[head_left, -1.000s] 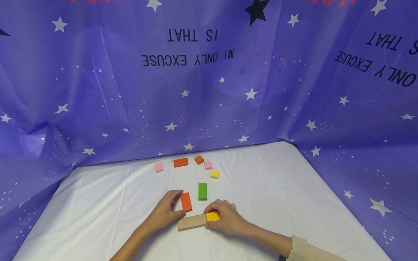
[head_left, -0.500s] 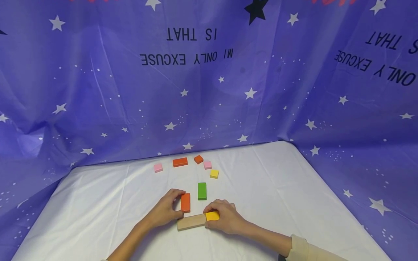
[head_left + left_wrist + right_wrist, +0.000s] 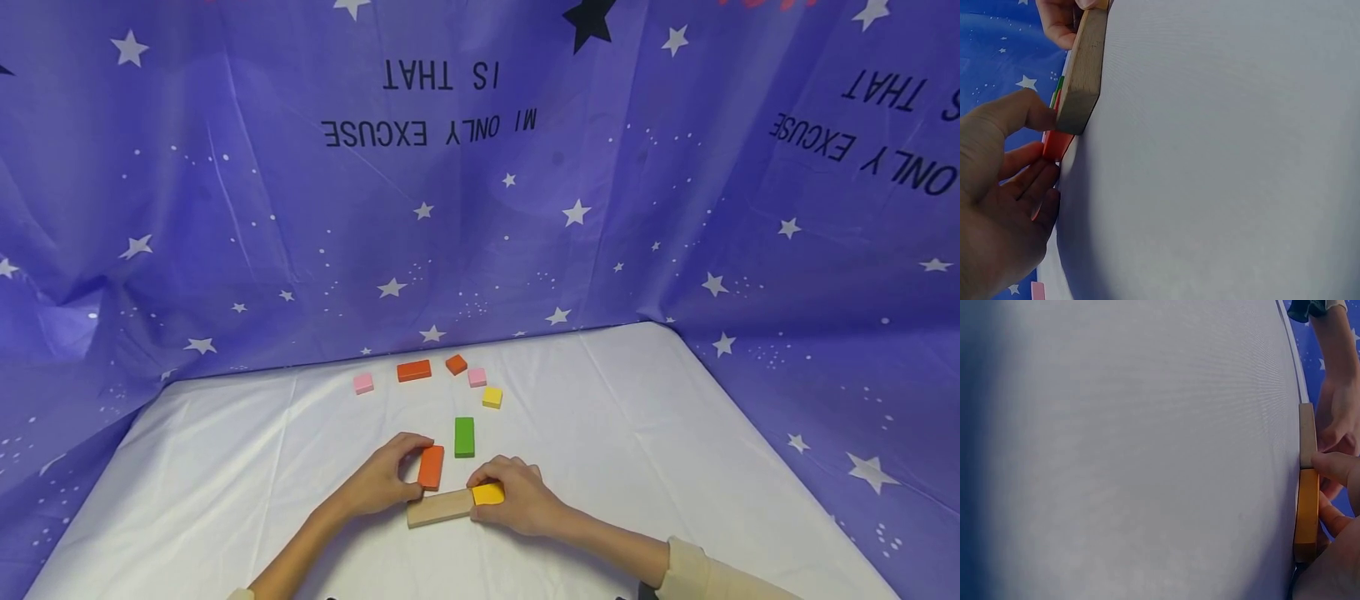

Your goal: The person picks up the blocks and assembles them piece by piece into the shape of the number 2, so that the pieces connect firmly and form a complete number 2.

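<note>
In the head view my left hand [image 3: 382,477] holds an orange-red wooden block [image 3: 431,467] between the thumb at its near end and a finger at its far end. Just below it lies a long bare-wood block [image 3: 440,507]. My right hand [image 3: 525,498] grips a yellow block [image 3: 488,494] set end to end with the bare-wood one; its right part is hidden by the hand. From the right wrist, the yellow block [image 3: 1307,515] and bare-wood block [image 3: 1307,434] appear in one line. The left wrist view shows the thumb beside the bare-wood block [image 3: 1085,69].
A green block [image 3: 464,437] lies just beyond the hands. Farther back are a yellow cube [image 3: 492,398], two pink cubes, a small orange block [image 3: 456,364] and a longer orange block [image 3: 414,371]. A purple star-printed curtain [image 3: 450,250] rises behind the white-covered table [image 3: 637,467].
The orange-red block has turned clockwise in my left hand, its far end swinging rightward. My right hand, the yellow block and the bare-wood block have hardly moved.
</note>
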`<state>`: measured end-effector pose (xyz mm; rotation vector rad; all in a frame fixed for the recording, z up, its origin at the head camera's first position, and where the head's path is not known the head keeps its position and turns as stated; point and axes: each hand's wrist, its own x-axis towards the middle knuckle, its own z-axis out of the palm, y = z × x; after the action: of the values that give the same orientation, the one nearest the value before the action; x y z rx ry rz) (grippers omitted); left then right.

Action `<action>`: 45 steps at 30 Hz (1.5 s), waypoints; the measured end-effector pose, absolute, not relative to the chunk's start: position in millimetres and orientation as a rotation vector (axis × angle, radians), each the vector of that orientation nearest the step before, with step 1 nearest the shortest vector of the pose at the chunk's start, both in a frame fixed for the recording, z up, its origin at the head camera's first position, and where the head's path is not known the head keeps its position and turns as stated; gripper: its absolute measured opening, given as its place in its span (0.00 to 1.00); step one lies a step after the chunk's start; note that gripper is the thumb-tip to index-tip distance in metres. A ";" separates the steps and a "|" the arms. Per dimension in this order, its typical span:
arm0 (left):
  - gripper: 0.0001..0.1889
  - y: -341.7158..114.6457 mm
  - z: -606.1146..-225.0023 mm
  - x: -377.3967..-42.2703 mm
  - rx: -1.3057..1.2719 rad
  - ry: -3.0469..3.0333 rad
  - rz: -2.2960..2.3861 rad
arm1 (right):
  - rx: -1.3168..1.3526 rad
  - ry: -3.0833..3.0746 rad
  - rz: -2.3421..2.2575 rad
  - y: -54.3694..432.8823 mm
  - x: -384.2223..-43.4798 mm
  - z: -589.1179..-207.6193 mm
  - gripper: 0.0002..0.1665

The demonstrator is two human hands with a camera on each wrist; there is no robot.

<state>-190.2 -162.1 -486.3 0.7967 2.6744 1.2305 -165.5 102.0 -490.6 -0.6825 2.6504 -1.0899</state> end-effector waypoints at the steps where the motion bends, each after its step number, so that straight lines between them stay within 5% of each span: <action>1: 0.32 -161.4 -486.6 -190.6 0.805 2.666 1.235 | -0.686 2.652 -1.090 102.0 -165.6 -490.5 0.15; 45: 0.32 -153.7 -483.6 -196.4 0.813 2.523 1.204 | -0.698 2.644 -1.107 103.5 -165.8 -489.6 0.15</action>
<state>-196.4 -153.7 -483.6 0.8126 2.5228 1.2042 -165.8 103.5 -489.6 -0.6979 2.6435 -1.1065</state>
